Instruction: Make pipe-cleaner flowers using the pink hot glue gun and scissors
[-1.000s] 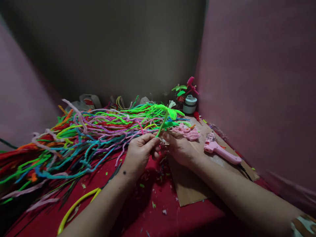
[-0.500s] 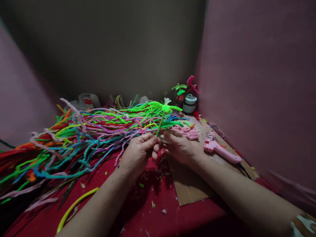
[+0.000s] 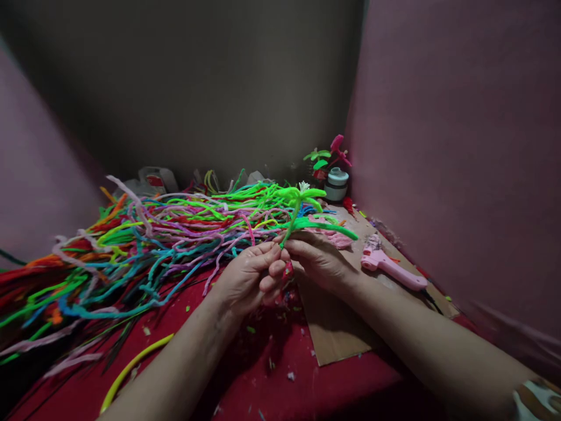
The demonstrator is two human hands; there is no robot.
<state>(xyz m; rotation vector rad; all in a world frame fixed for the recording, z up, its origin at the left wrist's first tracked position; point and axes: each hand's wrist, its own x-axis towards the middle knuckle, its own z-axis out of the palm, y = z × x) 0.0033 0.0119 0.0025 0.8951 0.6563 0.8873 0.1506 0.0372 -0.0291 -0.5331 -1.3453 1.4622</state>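
Observation:
A green fuzzy flower (image 3: 300,196) with a white tufted centre stands upright above my hands, its petals spread. My left hand (image 3: 254,270) pinches the lower end of its green stem between thumb and fingers. Close against it, my right hand (image 3: 316,257) has its fingers closed at the same stem, with the fingertips partly hidden. A long green leaf-like piece (image 3: 335,228) reaches out to the right from near the stem, above my right hand.
Many coloured fuzzy stems (image 3: 170,234) are heaped on the red cloth (image 3: 280,374) at left. A pink glue gun (image 3: 397,271) lies on cardboard (image 3: 335,327) at right. Behind are a lidded jar (image 3: 336,186) and finished flowers (image 3: 339,153). A yellow ring (image 3: 131,365) is front left.
The flower has tipped and shifted slightly right, with more petals showing. The green leaf piece now extends farther right. Both hands have turned a little and remain together at the stem.

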